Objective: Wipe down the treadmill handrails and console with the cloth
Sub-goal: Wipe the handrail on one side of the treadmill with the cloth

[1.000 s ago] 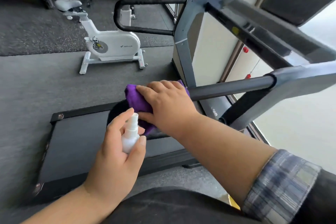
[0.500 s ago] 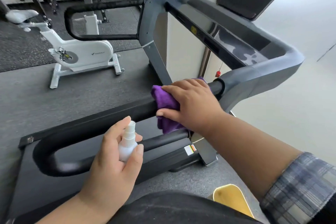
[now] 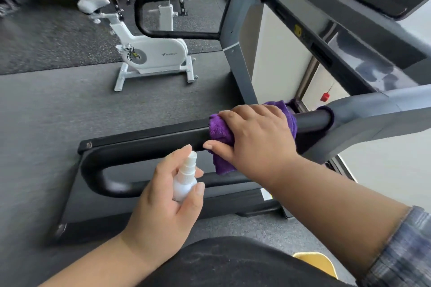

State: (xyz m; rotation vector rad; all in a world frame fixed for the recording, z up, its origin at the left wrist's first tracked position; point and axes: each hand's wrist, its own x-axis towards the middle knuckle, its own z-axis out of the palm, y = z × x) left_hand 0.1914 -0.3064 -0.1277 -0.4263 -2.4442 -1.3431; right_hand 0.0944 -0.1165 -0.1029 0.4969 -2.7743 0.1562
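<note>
Purple cloth [image 3: 219, 129] wraps the near treadmill handrail [image 3: 144, 149], gripped by the right hand [image 3: 254, 137]. Left hand [image 3: 168, 200] grips a white spray bottle [image 3: 185, 179], forefinger seemingly on its nozzle.

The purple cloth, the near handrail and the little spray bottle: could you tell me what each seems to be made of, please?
Purple cloth: soft microfibre or terry, by its fuzzy nap.
Near handrail: probably a matte black foam or rubber grip over a tube; no shine.
Spray bottle: white plastic, smooth and slightly translucent.
</note>
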